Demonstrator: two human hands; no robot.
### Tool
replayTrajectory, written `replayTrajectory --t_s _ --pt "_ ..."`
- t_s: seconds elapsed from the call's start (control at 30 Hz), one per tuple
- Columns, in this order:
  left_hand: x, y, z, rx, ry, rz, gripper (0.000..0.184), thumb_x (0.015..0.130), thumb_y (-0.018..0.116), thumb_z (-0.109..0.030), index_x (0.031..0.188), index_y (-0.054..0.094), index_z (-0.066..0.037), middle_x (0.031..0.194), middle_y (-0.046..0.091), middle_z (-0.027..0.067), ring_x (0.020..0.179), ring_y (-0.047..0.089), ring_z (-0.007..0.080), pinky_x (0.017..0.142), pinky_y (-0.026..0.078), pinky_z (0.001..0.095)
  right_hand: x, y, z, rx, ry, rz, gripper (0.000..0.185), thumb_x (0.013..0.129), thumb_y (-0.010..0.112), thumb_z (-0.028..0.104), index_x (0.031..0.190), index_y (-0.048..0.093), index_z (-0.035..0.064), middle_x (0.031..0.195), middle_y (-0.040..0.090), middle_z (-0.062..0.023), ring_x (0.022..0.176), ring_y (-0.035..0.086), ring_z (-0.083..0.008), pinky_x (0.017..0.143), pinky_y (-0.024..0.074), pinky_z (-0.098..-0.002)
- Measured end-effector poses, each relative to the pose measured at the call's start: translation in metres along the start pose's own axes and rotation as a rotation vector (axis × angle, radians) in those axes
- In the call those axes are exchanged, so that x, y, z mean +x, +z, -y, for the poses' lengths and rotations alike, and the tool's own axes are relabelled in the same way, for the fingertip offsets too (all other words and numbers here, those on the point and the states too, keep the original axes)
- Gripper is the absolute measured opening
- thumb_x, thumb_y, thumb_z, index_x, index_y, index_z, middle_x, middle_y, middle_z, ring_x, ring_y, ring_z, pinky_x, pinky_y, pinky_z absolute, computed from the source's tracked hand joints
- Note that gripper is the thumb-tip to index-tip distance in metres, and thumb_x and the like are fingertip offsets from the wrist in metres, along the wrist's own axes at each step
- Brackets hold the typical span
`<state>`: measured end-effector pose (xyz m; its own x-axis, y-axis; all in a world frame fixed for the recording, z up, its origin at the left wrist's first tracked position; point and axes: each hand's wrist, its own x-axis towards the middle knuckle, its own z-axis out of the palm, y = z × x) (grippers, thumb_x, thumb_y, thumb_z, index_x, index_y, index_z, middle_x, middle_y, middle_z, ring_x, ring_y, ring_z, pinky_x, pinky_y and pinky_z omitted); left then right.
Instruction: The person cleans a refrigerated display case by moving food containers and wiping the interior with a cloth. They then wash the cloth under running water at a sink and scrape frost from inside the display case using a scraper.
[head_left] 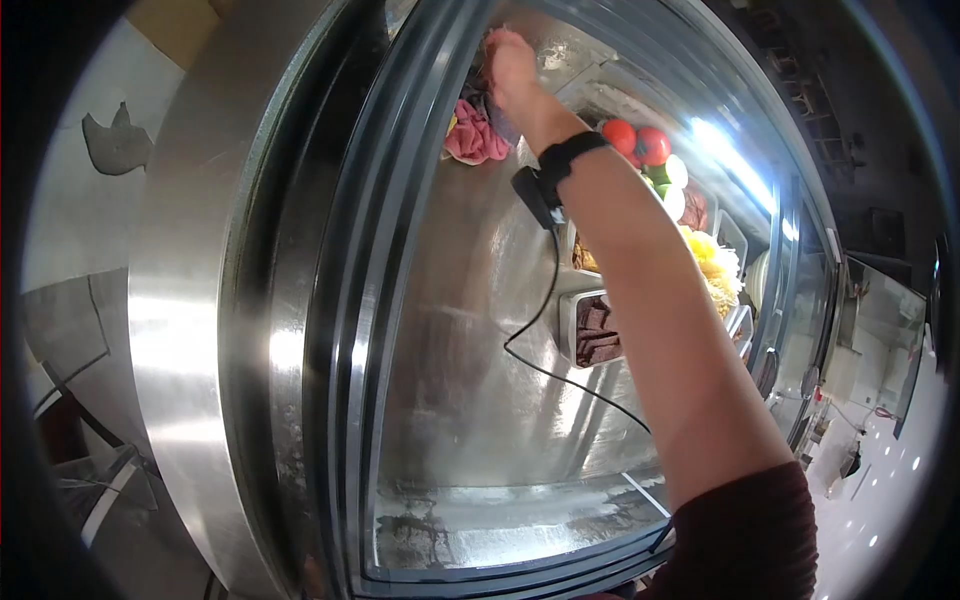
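Note:
My right hand point(511, 68) reaches to the far upper end of a metal display case. Its fingers are curled together and slightly blurred; what they hold cannot be made out. Just beside it, a crumpled pink cloth point(474, 134) lies on the metal surface point(450, 350), with darker grey cloth against it near the hand. A black band point(572, 152) circles my wrist, with a small device and a thin black cable point(556, 290) hanging from it. My left hand is out of view.
Right of the arm are red tomatoes point(652, 146), pale green vegetables point(675, 172), yellow shredded food point(715, 265) and a tray of dark brown pieces point(598, 332). Dark frame rails point(385, 260) edge the case. A bright light strip point(733, 165) runs along its far side.

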<state>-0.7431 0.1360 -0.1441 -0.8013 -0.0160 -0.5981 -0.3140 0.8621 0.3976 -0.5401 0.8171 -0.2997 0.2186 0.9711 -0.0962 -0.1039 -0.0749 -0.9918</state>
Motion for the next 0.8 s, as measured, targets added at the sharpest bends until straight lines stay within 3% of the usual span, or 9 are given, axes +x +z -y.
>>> replayTrajectory --t_s 0.13,0.23,0.33,0.47,0.67,0.73,0.8 --pt "-0.002 -0.001 -0.001 -0.003 -0.005 0.006 0.077 0.085 0.050 -0.013 0.137 -0.006 -0.010 0.141 -0.001 0.0043 0.124 0.017 0.0196 0.100 0.020 0.0354 -0.040 -0.022 0.018 -0.512 -0.458 -0.088 0.020 0.085 0.046 0.019 0.085 0.056 0.0018 0.082 0.058 -0.0140 0.080 0.055 -0.0277 0.073 0.0427 -0.0358" --pt "-0.002 0.000 0.000 -0.005 0.011 0.012 0.078 0.085 0.051 -0.013 0.137 -0.007 -0.011 0.141 -0.003 0.0037 0.125 0.015 0.0195 0.101 0.019 0.0355 -0.055 -0.053 -0.016 -1.314 -0.492 0.151 0.025 0.082 0.052 0.023 0.098 0.055 0.0033 0.111 0.051 -0.0174 0.099 0.050 -0.0331 0.081 0.0414 -0.0415" --pt "-0.003 -0.002 0.000 -0.003 0.021 0.007 0.079 0.085 0.051 -0.013 0.137 -0.008 -0.011 0.142 -0.005 0.0031 0.126 0.014 0.0193 0.102 0.018 0.0355 -0.079 -0.053 -0.049 -1.407 -0.741 0.015 0.042 0.074 0.061 0.030 0.109 0.050 0.0083 0.118 0.045 -0.0173 0.106 0.045 -0.0377 0.084 0.0426 -0.0449" --pt "-0.008 -0.004 0.000 0.000 0.018 0.001 0.080 0.085 0.051 -0.013 0.137 -0.010 -0.012 0.142 -0.007 0.0024 0.127 0.012 0.0191 0.102 0.016 0.0356 -0.081 -0.041 -0.037 -1.495 -0.446 0.179 0.056 0.066 0.068 0.034 0.112 0.047 0.0104 0.115 0.045 -0.0134 0.107 0.044 -0.0360 0.086 0.0420 -0.0439" --pt "-0.014 -0.012 -0.004 -0.010 0.040 0.023 0.083 0.085 0.051 -0.013 0.137 -0.012 -0.012 0.143 -0.010 0.0012 0.129 0.009 0.0187 0.104 0.014 0.0357 -0.105 -0.042 -0.063 -1.612 -0.458 0.132 0.039 0.074 0.058 0.027 0.108 0.049 0.0093 0.113 0.047 -0.0122 0.106 0.045 -0.0346 0.080 0.0435 -0.0473" --pt "-0.019 -0.022 -0.003 -0.025 0.061 0.036 0.084 0.085 0.052 -0.013 0.137 -0.013 -0.013 0.143 -0.012 0.0008 0.129 0.008 0.0186 0.104 0.014 0.0358 -0.147 -0.050 -0.057 -1.660 -0.520 0.162 0.027 0.082 0.045 0.021 0.105 0.050 0.0093 0.113 0.046 -0.0148 0.107 0.043 -0.0370 0.077 0.0425 -0.0526" --pt "-0.023 -0.033 -0.003 -0.047 0.087 0.059 0.084 0.085 0.052 -0.013 0.137 -0.014 -0.013 0.143 -0.013 0.0004 0.130 0.008 0.0185 0.105 0.013 0.0358 -0.198 -0.066 -0.052 -1.729 -0.592 0.225 0.028 0.081 0.047 0.024 0.105 0.050 0.0093 0.114 0.045 -0.0154 0.108 0.042 -0.0376 0.074 0.0438 -0.0516"
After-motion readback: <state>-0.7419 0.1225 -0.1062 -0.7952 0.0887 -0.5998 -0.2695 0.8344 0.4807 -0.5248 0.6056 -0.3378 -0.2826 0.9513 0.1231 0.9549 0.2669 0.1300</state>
